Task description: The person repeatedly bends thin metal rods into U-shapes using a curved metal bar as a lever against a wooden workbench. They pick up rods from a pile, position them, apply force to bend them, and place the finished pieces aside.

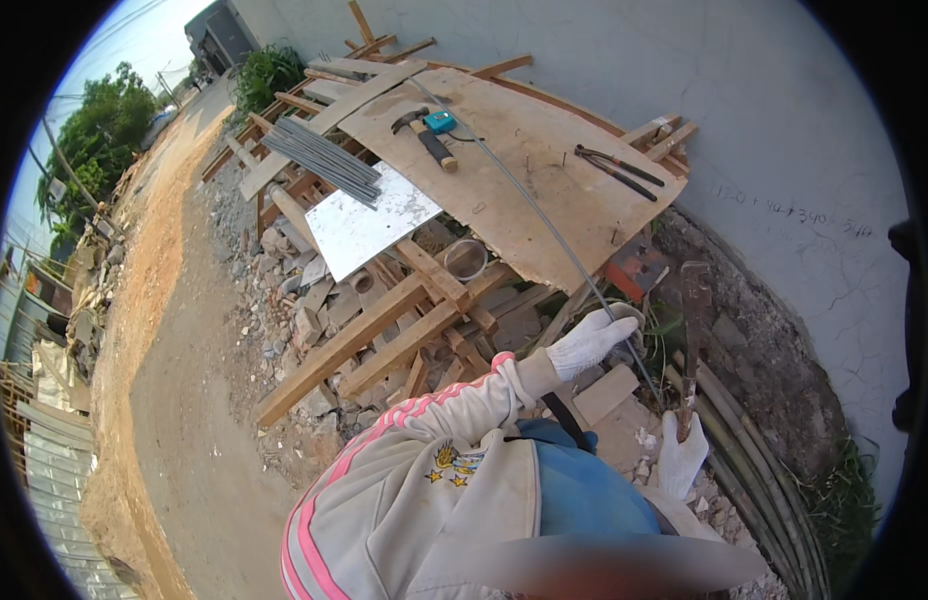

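My left hand (pixel 589 340), in a white knitted glove, is closed around a long thin metal rod (pixel 544 222). That rod lies slantwise across a worn plywood sheet (pixel 484 220) and runs down past my hand to near my right one. My right hand (pixel 682 455), also gloved in white, grips the lower end of a rusty, flat metal bar tool (pixel 695 330) that stands roughly upright. A hammer (pixel 431 140) and a teal tape measure (pixel 439 122) lie on the plywood. Farther right on it rest pincers (pixel 624 174) with dark handles.
Left of the plywood, a bundle of grey rods (pixel 324 160) overlaps a white board (pixel 369 225). Wooden beams (pixel 344 350) jut out over rubble. A reddish block (pixel 637 266) sits by the plywood's near corner. Long poles (pixel 749 470) lie along the concrete wall (pixel 784 130) at right.
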The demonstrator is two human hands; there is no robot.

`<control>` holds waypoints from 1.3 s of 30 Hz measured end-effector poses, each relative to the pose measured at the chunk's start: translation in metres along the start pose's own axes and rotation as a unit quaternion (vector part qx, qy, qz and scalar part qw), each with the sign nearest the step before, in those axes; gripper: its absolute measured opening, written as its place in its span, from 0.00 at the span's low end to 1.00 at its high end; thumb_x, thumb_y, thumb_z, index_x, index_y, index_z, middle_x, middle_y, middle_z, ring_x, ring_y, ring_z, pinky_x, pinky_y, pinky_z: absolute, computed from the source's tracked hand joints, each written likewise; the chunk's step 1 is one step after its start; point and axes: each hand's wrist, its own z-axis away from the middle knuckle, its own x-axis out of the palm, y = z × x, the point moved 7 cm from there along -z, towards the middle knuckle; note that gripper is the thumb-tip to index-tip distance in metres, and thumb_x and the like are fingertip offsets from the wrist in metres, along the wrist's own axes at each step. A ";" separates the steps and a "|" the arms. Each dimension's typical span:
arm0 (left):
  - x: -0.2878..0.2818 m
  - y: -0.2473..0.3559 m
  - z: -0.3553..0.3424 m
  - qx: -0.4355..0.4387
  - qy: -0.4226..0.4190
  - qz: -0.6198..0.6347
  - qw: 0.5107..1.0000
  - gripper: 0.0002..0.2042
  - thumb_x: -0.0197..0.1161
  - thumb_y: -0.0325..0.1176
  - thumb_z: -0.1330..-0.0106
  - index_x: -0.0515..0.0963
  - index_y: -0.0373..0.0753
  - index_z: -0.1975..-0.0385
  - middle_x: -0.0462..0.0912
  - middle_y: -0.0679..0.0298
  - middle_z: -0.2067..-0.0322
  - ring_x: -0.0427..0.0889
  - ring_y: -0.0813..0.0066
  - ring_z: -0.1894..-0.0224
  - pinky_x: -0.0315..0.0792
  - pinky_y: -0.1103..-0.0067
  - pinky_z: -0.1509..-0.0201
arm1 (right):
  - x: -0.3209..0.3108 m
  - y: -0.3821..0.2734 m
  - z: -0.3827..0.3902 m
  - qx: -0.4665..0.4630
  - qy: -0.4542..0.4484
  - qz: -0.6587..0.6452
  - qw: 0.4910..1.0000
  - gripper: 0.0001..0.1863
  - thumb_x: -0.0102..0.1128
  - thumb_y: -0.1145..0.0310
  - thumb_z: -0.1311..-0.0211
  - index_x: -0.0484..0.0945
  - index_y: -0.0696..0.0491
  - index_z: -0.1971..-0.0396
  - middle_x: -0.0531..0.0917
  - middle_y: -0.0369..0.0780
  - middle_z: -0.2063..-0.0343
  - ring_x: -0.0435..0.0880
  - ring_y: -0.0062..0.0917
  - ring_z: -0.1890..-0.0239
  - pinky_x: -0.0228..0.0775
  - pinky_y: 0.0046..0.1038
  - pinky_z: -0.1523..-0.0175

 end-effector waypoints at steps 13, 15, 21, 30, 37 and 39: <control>0.066 -0.025 -0.067 -0.113 0.040 -0.042 0.992 0.19 0.57 0.40 0.23 0.78 0.28 0.46 0.84 0.59 0.55 0.82 0.74 0.56 0.80 0.77 0.57 | -0.125 0.073 -0.035 0.002 0.092 0.157 0.983 0.16 0.68 0.59 0.31 0.78 0.58 0.64 0.71 0.44 0.76 0.64 0.31 0.72 0.67 0.29 0.62; 0.070 -0.030 -0.075 -0.109 0.028 -0.055 0.992 0.19 0.58 0.40 0.23 0.78 0.28 0.47 0.84 0.59 0.57 0.83 0.73 0.56 0.81 0.75 0.61 | -0.130 0.078 -0.045 -0.013 0.087 0.180 0.980 0.17 0.67 0.58 0.31 0.77 0.58 0.65 0.70 0.46 0.75 0.62 0.35 0.72 0.66 0.30 0.63; 0.075 -0.043 -0.089 -0.084 0.046 -0.080 0.992 0.22 0.59 0.42 0.24 0.77 0.27 0.44 0.84 0.57 0.55 0.83 0.73 0.54 0.81 0.76 0.59 | -0.138 0.093 -0.077 -0.021 0.046 0.207 0.977 0.18 0.66 0.57 0.31 0.76 0.58 0.66 0.70 0.47 0.75 0.61 0.39 0.71 0.66 0.31 0.63; 0.025 -0.010 -0.068 0.003 0.096 -0.139 0.986 0.18 0.59 0.41 0.24 0.80 0.30 0.51 0.86 0.62 0.64 0.84 0.76 0.63 0.78 0.77 0.60 | -0.136 0.120 -0.101 -0.036 0.005 0.212 0.977 0.20 0.66 0.56 0.32 0.74 0.59 0.67 0.70 0.48 0.75 0.63 0.41 0.71 0.66 0.34 0.62; -0.076 0.082 -0.079 0.215 0.303 -0.431 0.822 0.17 0.59 0.44 0.27 0.83 0.36 0.52 0.87 0.50 0.55 0.85 0.48 0.53 0.77 0.66 0.47 | -0.130 0.118 -0.095 -0.015 0.006 0.172 0.985 0.21 0.67 0.54 0.33 0.73 0.59 0.70 0.69 0.45 0.78 0.63 0.33 0.74 0.63 0.34 0.65; -0.092 0.084 -0.099 0.189 0.301 -0.550 0.756 0.19 0.59 0.47 0.27 0.82 0.39 0.48 0.84 0.51 0.49 0.83 0.48 0.48 0.76 0.63 0.44 | -0.127 0.111 -0.095 -0.012 0.010 0.178 0.984 0.22 0.67 0.55 0.33 0.73 0.59 0.70 0.68 0.44 0.79 0.63 0.33 0.74 0.63 0.34 0.65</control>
